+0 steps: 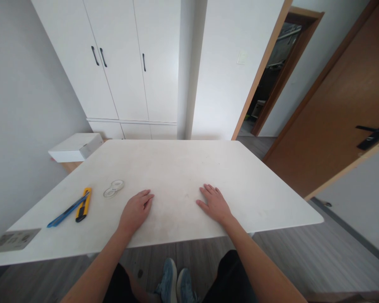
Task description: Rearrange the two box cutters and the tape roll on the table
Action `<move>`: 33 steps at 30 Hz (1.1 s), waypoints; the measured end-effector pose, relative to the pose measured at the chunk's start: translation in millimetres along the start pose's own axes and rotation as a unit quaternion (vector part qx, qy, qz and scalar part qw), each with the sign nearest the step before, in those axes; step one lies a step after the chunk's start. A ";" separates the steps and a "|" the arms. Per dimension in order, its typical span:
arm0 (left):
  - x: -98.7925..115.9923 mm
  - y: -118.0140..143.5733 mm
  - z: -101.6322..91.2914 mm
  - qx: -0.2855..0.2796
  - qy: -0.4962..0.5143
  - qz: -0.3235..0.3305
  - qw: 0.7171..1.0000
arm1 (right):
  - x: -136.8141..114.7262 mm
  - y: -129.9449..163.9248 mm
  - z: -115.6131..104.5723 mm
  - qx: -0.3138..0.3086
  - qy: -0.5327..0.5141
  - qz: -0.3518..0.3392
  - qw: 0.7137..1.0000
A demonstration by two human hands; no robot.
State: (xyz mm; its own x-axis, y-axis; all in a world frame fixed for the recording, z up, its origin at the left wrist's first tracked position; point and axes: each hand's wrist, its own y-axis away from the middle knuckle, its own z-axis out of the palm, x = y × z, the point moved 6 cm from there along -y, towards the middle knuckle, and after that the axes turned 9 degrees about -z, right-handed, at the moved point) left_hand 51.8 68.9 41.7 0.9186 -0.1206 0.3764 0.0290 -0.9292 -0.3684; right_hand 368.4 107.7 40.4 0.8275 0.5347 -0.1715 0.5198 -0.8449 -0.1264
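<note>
The left hand [135,211] lies flat, palm down, on the white worktop [176,168] near its near edge, fingers loosely spread and holding nothing. The right hand [215,205] rests the same way, well apart from it. Just beyond the left hand, toward the left edge, lie two clear tape rolls [113,189], touching. Farther left lie a yellow utility knife [83,204] and a blue pen [67,210], side by side. A grey printed sheet [13,240] lies at the near left corner.
</note>
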 end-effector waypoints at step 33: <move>0.8 -0.2 -2.0 -0.003 0.020 -0.013 1.000 | 0.4 0.1 0.3 0.002 -0.001 0.001 1.000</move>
State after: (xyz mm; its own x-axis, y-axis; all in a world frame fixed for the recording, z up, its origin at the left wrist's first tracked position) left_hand 51.7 68.3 43.8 0.9010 -0.1094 0.4197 0.0505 -0.9347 -0.3519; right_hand 368.6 107.9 40.0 0.8278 0.5332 -0.1744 0.5172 -0.8458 -0.1310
